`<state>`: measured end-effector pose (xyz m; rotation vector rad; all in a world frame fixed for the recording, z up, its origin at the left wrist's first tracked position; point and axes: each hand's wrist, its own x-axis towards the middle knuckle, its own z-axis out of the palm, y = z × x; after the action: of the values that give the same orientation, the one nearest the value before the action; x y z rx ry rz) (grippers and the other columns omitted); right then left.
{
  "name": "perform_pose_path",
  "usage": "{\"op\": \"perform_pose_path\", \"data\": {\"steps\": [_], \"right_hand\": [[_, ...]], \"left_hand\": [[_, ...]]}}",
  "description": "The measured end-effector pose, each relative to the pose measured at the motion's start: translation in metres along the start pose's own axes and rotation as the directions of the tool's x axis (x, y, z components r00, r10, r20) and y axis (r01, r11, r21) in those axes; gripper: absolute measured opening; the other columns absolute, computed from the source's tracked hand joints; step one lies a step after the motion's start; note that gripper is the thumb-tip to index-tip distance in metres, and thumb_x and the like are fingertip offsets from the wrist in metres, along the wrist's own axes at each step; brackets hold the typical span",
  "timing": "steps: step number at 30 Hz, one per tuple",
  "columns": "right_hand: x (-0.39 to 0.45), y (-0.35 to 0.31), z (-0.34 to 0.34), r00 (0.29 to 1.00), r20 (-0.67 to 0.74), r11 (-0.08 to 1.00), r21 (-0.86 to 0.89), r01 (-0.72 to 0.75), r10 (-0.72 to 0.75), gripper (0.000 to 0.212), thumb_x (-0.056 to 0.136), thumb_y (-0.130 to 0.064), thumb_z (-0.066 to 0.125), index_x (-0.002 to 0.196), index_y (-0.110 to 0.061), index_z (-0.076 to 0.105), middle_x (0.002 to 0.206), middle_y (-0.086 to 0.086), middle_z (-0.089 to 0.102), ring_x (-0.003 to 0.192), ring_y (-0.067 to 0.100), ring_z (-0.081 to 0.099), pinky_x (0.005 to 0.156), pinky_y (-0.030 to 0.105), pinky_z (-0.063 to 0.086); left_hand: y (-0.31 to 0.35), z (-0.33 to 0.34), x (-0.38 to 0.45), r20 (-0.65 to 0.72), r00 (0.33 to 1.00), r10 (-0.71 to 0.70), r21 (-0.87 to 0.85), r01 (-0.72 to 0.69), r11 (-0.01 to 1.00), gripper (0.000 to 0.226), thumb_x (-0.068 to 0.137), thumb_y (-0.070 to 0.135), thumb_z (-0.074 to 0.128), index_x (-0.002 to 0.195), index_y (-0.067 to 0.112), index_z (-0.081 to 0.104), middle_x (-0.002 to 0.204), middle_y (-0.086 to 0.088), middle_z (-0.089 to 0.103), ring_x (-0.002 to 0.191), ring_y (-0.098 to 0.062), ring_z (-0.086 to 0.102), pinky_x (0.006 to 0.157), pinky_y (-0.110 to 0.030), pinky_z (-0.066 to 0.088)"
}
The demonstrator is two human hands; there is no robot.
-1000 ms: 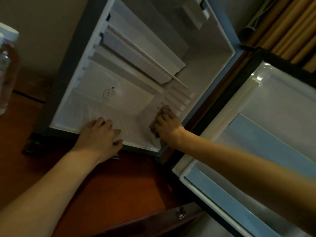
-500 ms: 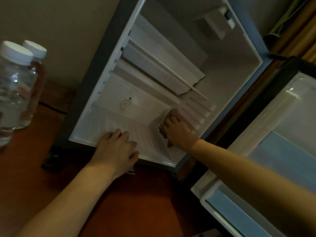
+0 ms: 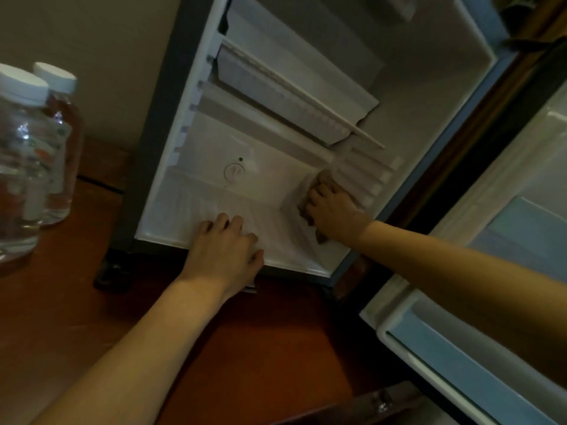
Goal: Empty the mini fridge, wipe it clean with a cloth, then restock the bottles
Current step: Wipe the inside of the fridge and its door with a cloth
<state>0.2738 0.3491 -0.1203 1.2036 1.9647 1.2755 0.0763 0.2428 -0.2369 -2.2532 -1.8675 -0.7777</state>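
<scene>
Looking down at reddish-brown wooden floor [image 3: 270, 348] in foreground, both bare forearms reaching forward from bottom edge. Open white-lined fridge door [image 3: 478, 308] swung out at right, pale blue shelf rail along its lower edge. Left hand [image 3: 225, 251] palm down on front lip of mini fridge floor, fingers spread and nearly straight, gripping nothing, just bracing. Right hand [image 3: 333, 210] further in, at right rear corner of floor, fingers curled over crumpled brownish cloth [image 3: 319, 185], pressing it against floor where it meets ribbed right wall; cloth edges sticking out above fingertips and below heel of hand. Small dark-framed white-interior mini fridge [image 3: 306, 133] standing open on floor, no bottles inside. Round white dial [image 3: 234, 172] on rear panel, small dark dot just above it. White tilted shelf [image 3: 294, 96] higher up, thin rod along its front edge. Two clear plastic bottles with white caps [image 3: 27, 161] standing on floor at far left, well apart from fridge, one just behind the other, touching or nearly so. Plain beige wall [image 3: 101, 41] behind bottles. Wood-toned panels at top right corner, blurred, can't tell what.
</scene>
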Motion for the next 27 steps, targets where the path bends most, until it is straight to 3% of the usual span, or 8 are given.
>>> {"op": "perform_pose_path", "data": {"steps": [2,6,11,16,21,27], "right_hand": [[-0.02,-0.002,-0.005,0.999,0.013,0.997,0.066,-0.034,0.034,0.042,0.097,-0.03,0.053,0.137,-0.019,0.052,0.146,0.012,0.042,0.137,0.032,0.03,0.116,0.049,0.017],[-0.055,0.003,-0.019,0.988,0.144,0.989,-0.125,0.073,-0.055,0.057,0.099,-0.044,0.045,0.149,-0.019,0.035,0.155,0.014,0.029,0.139,0.036,0.027,0.12,0.051,0.009],[-0.058,0.008,-0.015,0.992,0.104,0.995,-0.066,0.077,-0.07,0.053,0.101,-0.04,0.042,0.147,-0.015,0.037,0.153,0.015,0.03,0.138,0.036,0.028,0.117,0.049,0.018],[-0.007,0.008,0.004,0.997,0.077,1.0,0.016,0.024,-0.025,0.057,0.097,-0.044,0.051,0.144,-0.014,0.041,0.149,0.014,0.033,0.133,0.036,0.031,0.104,0.047,0.039],[0.037,0.012,0.015,0.997,0.044,0.991,-0.117,0.065,-0.06,0.077,0.082,-0.061,0.061,0.143,-0.017,0.042,0.141,0.014,0.04,0.129,0.038,0.036,0.116,0.051,0.022],[0.035,0.013,0.008,0.998,0.047,0.998,-0.044,0.041,-0.038,0.067,0.09,-0.055,0.056,0.144,-0.018,0.042,0.147,0.013,0.038,0.133,0.037,0.035,0.117,0.048,0.023]], "left_hand": [[0.0,0.001,-0.001,-0.006,1.0,0.002,-0.007,-0.002,1.0,0.045,0.101,0.051,0.033,0.13,0.032,0.062,0.13,0.0,0.052,0.124,-0.024,0.042,0.102,-0.039,0.037],[0.0,0.003,-0.005,-0.017,1.0,0.006,-0.004,-0.006,1.0,0.046,0.102,0.052,0.032,0.132,0.032,0.06,0.132,0.0,0.052,0.125,-0.023,0.043,0.103,-0.038,0.036],[-0.001,0.004,-0.004,-0.036,0.999,0.018,-0.011,-0.018,1.0,0.046,0.101,0.052,0.032,0.132,0.033,0.061,0.129,0.002,0.053,0.124,-0.022,0.042,0.103,-0.037,0.037],[-0.003,0.007,-0.001,-0.07,0.997,0.023,-0.019,-0.025,1.0,0.046,0.099,0.051,0.033,0.124,0.031,0.066,0.121,0.002,0.055,0.119,-0.021,0.044,0.098,-0.037,0.039],[-0.001,0.005,0.001,-0.078,0.997,0.008,0.027,-0.006,1.0,0.047,0.099,0.052,0.031,0.125,0.03,0.063,0.124,0.001,0.052,0.121,-0.022,0.042,0.099,-0.037,0.037],[0.001,0.006,0.005,-0.108,0.994,0.002,0.044,0.003,0.999,0.045,0.096,0.051,0.034,0.118,0.028,0.065,0.12,-0.003,0.054,0.117,-0.025,0.045,0.095,-0.04,0.041]]}}
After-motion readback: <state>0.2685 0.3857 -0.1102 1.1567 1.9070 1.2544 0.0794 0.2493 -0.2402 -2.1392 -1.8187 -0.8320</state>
